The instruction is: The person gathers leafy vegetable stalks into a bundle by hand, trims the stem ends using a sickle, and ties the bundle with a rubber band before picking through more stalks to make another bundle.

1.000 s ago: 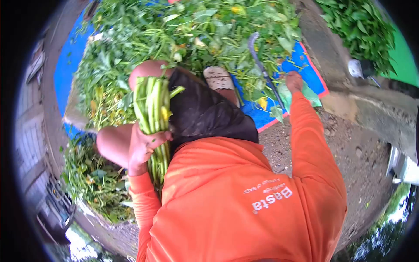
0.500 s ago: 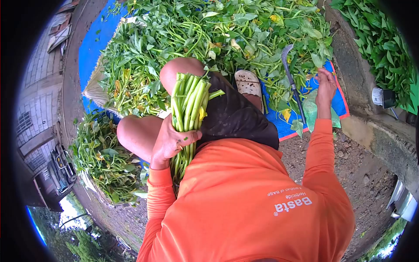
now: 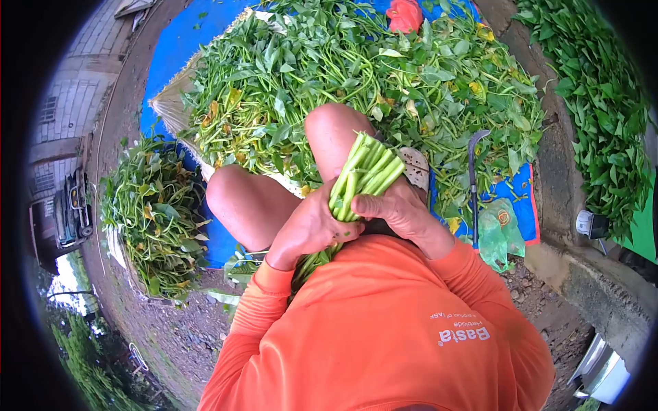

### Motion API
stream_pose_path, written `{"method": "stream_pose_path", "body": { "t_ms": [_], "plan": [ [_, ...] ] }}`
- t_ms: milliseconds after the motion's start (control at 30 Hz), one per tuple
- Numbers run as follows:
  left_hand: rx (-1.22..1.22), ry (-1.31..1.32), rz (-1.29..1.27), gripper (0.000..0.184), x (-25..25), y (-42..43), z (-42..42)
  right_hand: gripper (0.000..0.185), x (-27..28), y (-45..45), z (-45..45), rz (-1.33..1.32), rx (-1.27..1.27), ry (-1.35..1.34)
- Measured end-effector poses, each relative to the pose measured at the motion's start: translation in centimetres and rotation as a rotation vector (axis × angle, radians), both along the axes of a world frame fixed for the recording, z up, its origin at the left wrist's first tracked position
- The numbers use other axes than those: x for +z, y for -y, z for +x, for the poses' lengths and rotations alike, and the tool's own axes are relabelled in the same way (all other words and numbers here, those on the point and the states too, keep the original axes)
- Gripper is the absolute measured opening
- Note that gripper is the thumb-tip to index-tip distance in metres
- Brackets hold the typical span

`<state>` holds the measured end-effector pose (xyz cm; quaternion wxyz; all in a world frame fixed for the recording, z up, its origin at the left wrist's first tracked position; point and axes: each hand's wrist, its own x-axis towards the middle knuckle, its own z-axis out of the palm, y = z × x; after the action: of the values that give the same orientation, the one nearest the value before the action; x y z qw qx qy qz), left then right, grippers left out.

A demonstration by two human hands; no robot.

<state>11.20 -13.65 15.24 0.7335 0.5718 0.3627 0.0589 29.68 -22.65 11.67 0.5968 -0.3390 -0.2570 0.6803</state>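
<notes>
A bundle of green stems [image 3: 367, 168] stands tilted above my lap, its cut ends up. My left hand [image 3: 315, 222] is wrapped round its lower part from the left. From the right, my right hand [image 3: 403, 211] also grips the bundle, its thumb across the stems; its other fingers are partly hidden. Leafy ends of the bundle hang down against my orange shirt. Loose leafy stems [image 3: 301, 75] are heaped in front of my knees. A curved sickle [image 3: 473, 178] lies right of my foot, beside a thin green plastic bag [image 3: 500, 233].
Blue sheeting [image 3: 168, 65] lies under the heap. Another leafy pile [image 3: 157, 226] is at the left. A red bag [image 3: 404, 15] sits at the back. On the right are a concrete ledge [image 3: 589, 274], a small lamp [image 3: 592, 224] and dark green leaves [image 3: 606, 116].
My right hand has come from beside the green bag to the bundle and taken hold of it. The bundle now leans right, and the view has shifted.
</notes>
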Motion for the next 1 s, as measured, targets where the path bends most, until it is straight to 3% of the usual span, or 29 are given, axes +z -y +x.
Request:
{"method": "stream_pose_path", "body": {
  "t_ms": [67, 133, 167, 267, 300, 333, 467, 533, 600, 667, 700, 800, 833, 933, 1000],
  "plan": [
    [0.056, 0.053, -0.215, 0.070, -0.3, -0.5, -0.4, 0.047, 0.1, -2.0, -1.3, 0.031, -0.088, 0.187],
    [-0.158, -0.125, 0.192, 0.078, -0.3, -1.0, -0.6, 0.036, -0.6, -2.9, -2.2, -0.043, -0.133, 0.271],
    [-0.167, -0.215, 0.129, 0.080, 0.2, -1.3, -0.7, 0.024, -0.7, -3.1, -2.7, -0.029, -0.171, 0.243],
    [-0.065, -0.237, 0.402, 0.106, 0.2, -0.5, -1.4, 0.026, -0.7, -3.6, -3.0, -0.050, -0.145, 0.176],
    [-0.006, -0.186, 0.439, 0.130, 0.4, -0.1, -1.7, 0.017, -0.6, -3.8, -3.6, -0.059, -0.201, 0.101],
    [-0.045, -0.179, 0.515, 0.138, 0.4, 0.0, -2.2, 0.020, -0.3, -3.7, -3.7, -0.078, -0.207, 0.113],
    [-0.390, -0.323, 0.650, 0.115, 2.6, -4.2, -3.3, 0.026, -0.4, -3.7, -4.0, -0.060, -0.215, 0.042],
    [-0.026, -0.276, 0.423, 0.096, 4.0, -4.7, -0.3, 0.031, 0.3, -3.7, -4.8, -0.021, -0.260, 0.054],
    [0.079, 0.001, 0.167, 0.095, 0.1, -4.0, 1.6, 0.045, -0.4, -3.4, -4.2, -0.031, -0.242, 0.064],
    [0.206, -0.091, 0.201, 0.096, -3.1, -3.7, 2.1, 0.054, -0.1, -3.0, -3.2, -0.071, -0.221, 0.140],
    [0.254, 0.049, 0.010, 0.091, -2.1, -3.5, 2.4, 0.062, -1.0, -2.5, -2.6, -0.087, -0.194, 0.168],
    [0.314, 0.073, -0.181, 0.087, -2.3, -3.4, 2.8, 0.062, -1.2, -2.0, -2.1, -0.076, -0.221, 0.220],
    [0.338, 0.109, -0.352, 0.083, -0.9, -3.6, 2.8, 0.063, -1.1, -1.9, -2.3, -0.078, -0.247, 0.216],
    [0.465, 0.058, -0.357, 0.083, -1.6, -3.3, 4.1, 0.066, -0.6, -1.9, -2.0, -0.047, -0.239, 0.217],
    [0.416, -0.014, -0.279, 0.062, -1.8, -3.4, 3.6, 0.065, -0.2, -1.3, -1.7, -0.101, -0.246, 0.244]
  ]
}}
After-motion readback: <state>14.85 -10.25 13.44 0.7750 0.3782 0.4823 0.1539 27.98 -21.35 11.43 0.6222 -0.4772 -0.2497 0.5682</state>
